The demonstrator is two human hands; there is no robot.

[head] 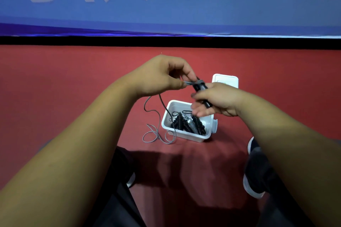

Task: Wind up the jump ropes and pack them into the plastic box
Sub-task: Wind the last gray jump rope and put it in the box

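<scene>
My left hand pinches a grey jump rope cord between thumb and fingers. The cord loops around black handles that my right hand grips, above a white plastic box on the red floor. The rest of the cord hangs down and lies in loose loops on the floor left of the box. Inside the box lie wound black jump ropes with cord wrapped around their handles.
A white lid lies on the floor beyond the box, partly behind my right hand. My legs and dark shoes flank the box. A black strip and a blue banner close off the far side.
</scene>
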